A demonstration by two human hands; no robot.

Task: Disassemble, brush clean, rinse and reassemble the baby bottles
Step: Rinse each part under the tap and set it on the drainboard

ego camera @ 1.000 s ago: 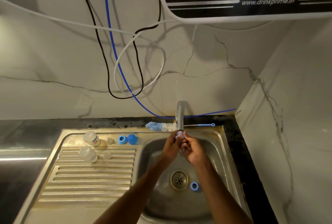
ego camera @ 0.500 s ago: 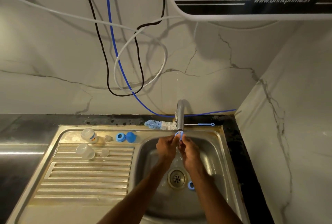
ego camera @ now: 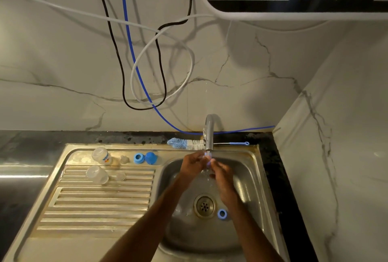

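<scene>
We held one small blue part (ego camera: 207, 156) under the tap (ego camera: 209, 130), above the far side of the basin (ego camera: 252, 180), with water running over it. Our left hand (ego camera: 192, 166) and right hand (ego camera: 223, 180) each had fingers clamped on it, though blur hid its shape. One loose blue ring (ego camera: 222, 214) lay on the basin floor, just right of the drain (ego camera: 204, 205). On the drainboard (ego camera: 100, 201) to the left sat two clear bottles, the far bottle (ego camera: 101, 155) and the near bottle (ego camera: 97, 174), each with one clear teat to its right, the far teat (ego camera: 124, 159) and the near teat (ego camera: 120, 176). A second blue ring (ego camera: 138, 158) sat just beside one blue cap (ego camera: 151, 157). Two brushes lay on the worktop behind the tap: a bottle brush (ego camera: 185, 143) and a thin brush (ego camera: 239, 143).
</scene>
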